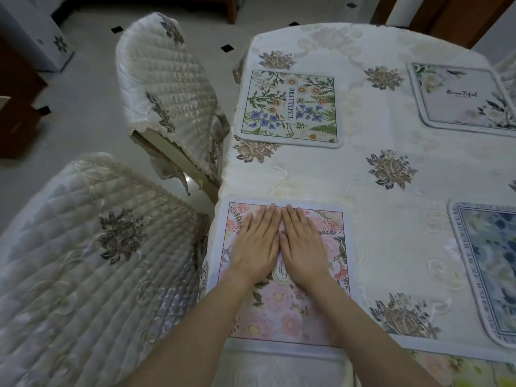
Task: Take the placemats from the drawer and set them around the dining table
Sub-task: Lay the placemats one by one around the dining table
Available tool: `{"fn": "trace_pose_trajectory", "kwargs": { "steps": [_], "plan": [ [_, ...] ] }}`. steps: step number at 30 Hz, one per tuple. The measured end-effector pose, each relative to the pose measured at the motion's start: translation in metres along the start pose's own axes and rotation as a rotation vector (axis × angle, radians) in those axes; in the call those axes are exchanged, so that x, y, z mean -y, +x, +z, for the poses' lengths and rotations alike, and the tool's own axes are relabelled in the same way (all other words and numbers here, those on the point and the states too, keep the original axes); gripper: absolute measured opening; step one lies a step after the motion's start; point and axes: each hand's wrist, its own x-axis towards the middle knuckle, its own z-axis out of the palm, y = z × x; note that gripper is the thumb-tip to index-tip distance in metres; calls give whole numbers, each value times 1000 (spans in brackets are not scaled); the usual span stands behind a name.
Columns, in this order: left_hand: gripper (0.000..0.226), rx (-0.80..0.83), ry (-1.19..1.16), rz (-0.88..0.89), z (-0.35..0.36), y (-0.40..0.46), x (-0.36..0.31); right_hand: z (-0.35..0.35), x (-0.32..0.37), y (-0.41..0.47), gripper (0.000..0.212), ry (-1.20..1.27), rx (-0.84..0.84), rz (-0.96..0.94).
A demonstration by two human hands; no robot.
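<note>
A pink floral placemat [284, 317] lies flat at the near left edge of the dining table [371, 169]. My left hand [257, 244] and my right hand [303, 243] rest side by side on its far half, palms down, fingers straight and together, holding nothing. Farther along the left edge lies a green and blue flowered placemat [290, 107] printed BEAUTIFUL. A pale grey placemat [460, 96] sits at the far right. A blue patterned placemat [485, 269] lies at the right edge, partly cut off by the frame.
Two chairs with quilted cream covers stand left of the table, one near [92, 261] and one farther [167, 85]. A corner of another flowered placemat [458, 370] shows at the bottom right. Brown wooden furniture [16, 107] stands at the left on the tiled floor.
</note>
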Motion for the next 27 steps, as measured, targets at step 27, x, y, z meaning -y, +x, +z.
{"fn": "trace_pose_trajectory", "kwargs": {
  "steps": [27],
  "plan": [
    [60, -37, -2, -73, -10, -33, 42, -19, -64, -28, 64, -34, -25, 79]
  ]
}}
